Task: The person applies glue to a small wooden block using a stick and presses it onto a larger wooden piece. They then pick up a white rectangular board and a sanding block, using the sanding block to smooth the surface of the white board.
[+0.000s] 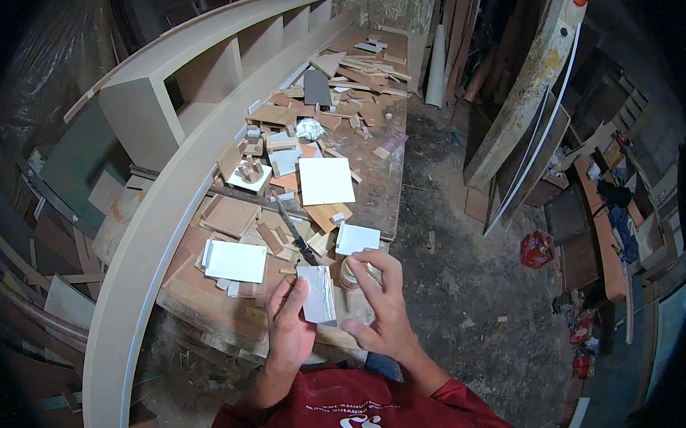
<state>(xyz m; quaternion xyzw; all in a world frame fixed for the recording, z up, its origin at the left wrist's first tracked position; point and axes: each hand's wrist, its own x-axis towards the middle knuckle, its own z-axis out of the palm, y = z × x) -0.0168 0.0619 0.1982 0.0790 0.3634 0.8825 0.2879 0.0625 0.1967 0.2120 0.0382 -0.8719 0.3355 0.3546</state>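
Note:
Just above my lap, my left hand (289, 323) is closed on a small white board piece (314, 288), thumb on its face. Thin whitish streaks run along the piece's right side. My right hand (387, 315) curls around a small pale bottle (351, 276), index finger over its upper end, partly hiding it. The bottle is close beside the board piece; whether they touch I cannot tell. Past my hands, a white panel (236, 262) lies at the left on the workbench (381, 201), and a smaller white panel (358, 238) lies to the right.
A square white board (326, 180), a dark pointed tool (294, 227) and wood offcuts (364, 79) litter the bench. A long curved cabinet (136, 120) borders its left. A leaning post (521, 84) and a red box (537, 249) stand to the right.

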